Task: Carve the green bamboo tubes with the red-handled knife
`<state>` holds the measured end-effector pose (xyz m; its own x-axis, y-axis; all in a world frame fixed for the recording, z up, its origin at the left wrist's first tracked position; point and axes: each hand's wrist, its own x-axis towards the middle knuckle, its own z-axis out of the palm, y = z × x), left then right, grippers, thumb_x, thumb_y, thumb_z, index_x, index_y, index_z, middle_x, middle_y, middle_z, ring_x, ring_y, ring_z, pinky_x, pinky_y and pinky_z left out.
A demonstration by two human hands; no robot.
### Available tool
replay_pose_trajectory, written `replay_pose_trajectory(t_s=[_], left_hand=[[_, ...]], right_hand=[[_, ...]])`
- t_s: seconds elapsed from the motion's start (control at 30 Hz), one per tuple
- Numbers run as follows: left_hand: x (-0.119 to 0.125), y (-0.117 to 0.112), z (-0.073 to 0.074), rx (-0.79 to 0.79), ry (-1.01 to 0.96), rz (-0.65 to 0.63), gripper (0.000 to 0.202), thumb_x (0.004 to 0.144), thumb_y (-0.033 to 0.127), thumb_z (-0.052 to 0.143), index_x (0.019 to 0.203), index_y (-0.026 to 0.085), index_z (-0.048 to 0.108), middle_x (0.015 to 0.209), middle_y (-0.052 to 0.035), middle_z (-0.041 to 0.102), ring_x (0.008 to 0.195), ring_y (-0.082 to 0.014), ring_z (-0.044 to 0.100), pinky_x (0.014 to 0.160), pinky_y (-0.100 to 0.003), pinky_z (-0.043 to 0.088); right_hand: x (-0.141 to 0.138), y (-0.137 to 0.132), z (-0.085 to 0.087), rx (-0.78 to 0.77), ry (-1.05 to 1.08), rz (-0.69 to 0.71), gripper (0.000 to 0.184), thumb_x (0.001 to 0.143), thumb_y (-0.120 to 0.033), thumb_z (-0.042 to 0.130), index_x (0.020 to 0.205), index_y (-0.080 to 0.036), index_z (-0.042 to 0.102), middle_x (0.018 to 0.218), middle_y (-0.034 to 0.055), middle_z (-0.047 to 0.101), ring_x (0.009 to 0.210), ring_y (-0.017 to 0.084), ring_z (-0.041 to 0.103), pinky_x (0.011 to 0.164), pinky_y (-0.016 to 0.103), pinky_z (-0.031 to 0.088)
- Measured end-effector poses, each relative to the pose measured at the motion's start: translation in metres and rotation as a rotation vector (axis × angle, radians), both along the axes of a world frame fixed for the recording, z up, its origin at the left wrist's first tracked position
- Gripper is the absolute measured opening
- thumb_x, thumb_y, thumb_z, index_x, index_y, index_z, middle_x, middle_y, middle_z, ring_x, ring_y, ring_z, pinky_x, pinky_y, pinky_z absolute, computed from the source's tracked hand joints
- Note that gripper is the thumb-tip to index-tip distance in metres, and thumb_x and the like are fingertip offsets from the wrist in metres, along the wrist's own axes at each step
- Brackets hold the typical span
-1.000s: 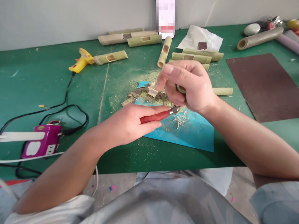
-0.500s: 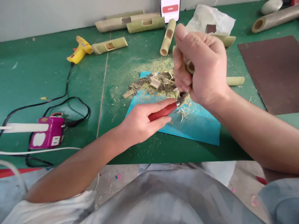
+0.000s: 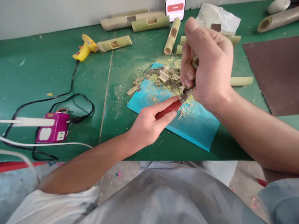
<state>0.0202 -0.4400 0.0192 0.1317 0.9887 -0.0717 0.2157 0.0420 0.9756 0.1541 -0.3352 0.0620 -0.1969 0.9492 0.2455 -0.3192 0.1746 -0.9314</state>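
Note:
My left hand [image 3: 149, 123] is closed around the red wooden handle of a carving tool [image 3: 168, 109]. The tool's short metal end points up and right, meeting the underside of my right fist. My right hand [image 3: 209, 62] is clenched with the thumb uppermost. A round, hollow bamboo tube [image 3: 195, 62] end shows between its fingers and palm; the fist hides most of the piece. Beneath both hands lies a blue sheet [image 3: 190, 130], bearing pale shavings [image 3: 185, 111] and a heap of bamboo chips [image 3: 164, 76].
Several notched bamboo tubes [image 3: 150, 24] lie at the back, near an upright phone [image 3: 175, 11]. A yellow glue gun [image 3: 86, 48] sits at left, its cord leading towards a purple power adapter [image 3: 52, 127]. A brown mat [image 3: 275, 74] covers the right side. White crumpled plastic [image 3: 224, 18] lies behind.
The view has shifted slightly, moving most things rightward. The blue sheet has turned a little. Both hands keep their grips, with the tool still against the underside of my right fist.

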Motion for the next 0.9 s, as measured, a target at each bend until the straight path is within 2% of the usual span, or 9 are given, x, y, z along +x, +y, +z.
replay_pose_trajectory(t_s=[0.07, 0.13, 0.2, 0.27, 0.4, 0.5, 0.6, 0.77, 0.9], left_hand=[[-0.003, 0.004, 0.002, -0.083, -0.049, 0.003, 0.044, 0.093, 0.037, 0.067, 0.134, 0.022, 0.067, 0.11, -0.0041, 0.077, 0.095, -0.0194, 0.072, 0.078, -0.03, 0.061], [-0.006, 0.009, 0.005, -0.155, -0.076, -0.001, 0.045, 0.092, 0.039, 0.067, 0.134, 0.023, 0.067, 0.092, -0.0034, 0.076, 0.073, -0.0145, 0.065, 0.061, -0.027, 0.053], [-0.009, 0.012, 0.009, -0.192, -0.08, -0.005, 0.044, 0.09, 0.038, 0.068, 0.132, 0.022, 0.069, 0.083, -0.0026, 0.072, 0.061, -0.0106, 0.054, 0.054, -0.025, 0.044], [-0.012, 0.015, 0.012, -0.197, -0.073, -0.009, 0.042, 0.09, 0.035, 0.068, 0.129, 0.022, 0.07, 0.074, -0.0011, 0.068, 0.056, -0.0089, 0.046, 0.051, -0.024, 0.039], [-0.02, 0.017, 0.014, -0.133, 0.034, -0.012, 0.038, 0.087, 0.029, 0.065, 0.124, 0.02, 0.071, 0.067, 0.0015, 0.061, 0.055, -0.0094, 0.047, 0.049, -0.023, 0.036], [-0.026, 0.017, 0.012, 0.011, 0.11, -0.014, 0.036, 0.082, 0.022, 0.065, 0.117, 0.021, 0.069, 0.068, 0.0025, 0.062, 0.053, -0.0094, 0.05, 0.046, -0.021, 0.036], [-0.028, 0.015, 0.012, 0.155, 0.157, -0.008, 0.035, 0.08, 0.02, 0.069, 0.114, 0.023, 0.065, 0.076, 0.0015, 0.067, 0.057, -0.0109, 0.058, 0.049, -0.021, 0.043], [-0.021, 0.008, 0.024, 0.302, 0.237, 0.05, 0.029, 0.082, 0.026, 0.074, 0.11, 0.021, 0.07, 0.084, -0.0014, 0.071, 0.07, -0.0152, 0.066, 0.06, -0.027, 0.053], [-0.014, 0.007, 0.025, 0.386, 0.169, 0.121, 0.029, 0.086, 0.039, 0.073, 0.111, 0.025, 0.074, 0.084, -0.0009, 0.074, 0.078, -0.0181, 0.07, 0.068, -0.03, 0.058]], right_hand=[[-0.001, 0.0, 0.001, -0.01, 0.003, 0.011, 0.051, 0.089, -0.055, 0.067, 0.054, -0.023, 0.049, 0.043, -0.0066, 0.036, 0.033, 0.009, 0.031, 0.039, 0.034, 0.015], [-0.004, 0.0, 0.001, -0.027, 0.032, -0.042, 0.056, 0.089, -0.06, 0.065, 0.051, -0.023, 0.048, 0.039, -0.0077, 0.032, 0.03, 0.008, 0.025, 0.038, 0.034, 0.009], [-0.005, 0.002, 0.001, -0.04, 0.064, -0.051, 0.059, 0.087, -0.064, 0.065, 0.049, -0.022, 0.048, 0.035, -0.008, 0.029, 0.028, 0.007, 0.02, 0.038, 0.035, 0.006], [-0.005, 0.003, 0.001, -0.055, 0.065, 0.036, 0.057, 0.086, -0.063, 0.066, 0.05, -0.021, 0.051, 0.034, -0.0074, 0.032, 0.028, 0.007, 0.02, 0.038, 0.034, 0.009], [0.0, 0.007, 0.003, -0.107, 0.009, 0.13, 0.056, 0.089, -0.06, 0.064, 0.051, -0.02, 0.053, 0.036, -0.0063, 0.032, 0.03, 0.008, 0.024, 0.04, 0.032, 0.014], [0.003, 0.009, 0.003, -0.095, -0.019, 0.138, 0.057, 0.091, -0.06, 0.059, 0.049, -0.022, 0.051, 0.038, -0.0053, 0.03, 0.032, 0.009, 0.026, 0.04, 0.032, 0.017], [0.004, 0.009, 0.002, -0.06, -0.045, 0.135, 0.058, 0.093, -0.061, 0.054, 0.049, -0.023, 0.051, 0.039, -0.0046, 0.03, 0.032, 0.01, 0.026, 0.04, 0.032, 0.02], [0.0, 0.005, 0.002, -0.048, -0.045, 0.108, 0.057, 0.096, -0.058, 0.051, 0.05, -0.024, 0.05, 0.039, -0.0048, 0.03, 0.033, 0.011, 0.024, 0.042, 0.033, 0.02], [0.0, 0.002, 0.003, -0.054, -0.054, 0.091, 0.059, 0.094, -0.065, 0.05, 0.051, -0.024, 0.049, 0.039, -0.0055, 0.031, 0.034, 0.01, 0.023, 0.041, 0.032, 0.021]])
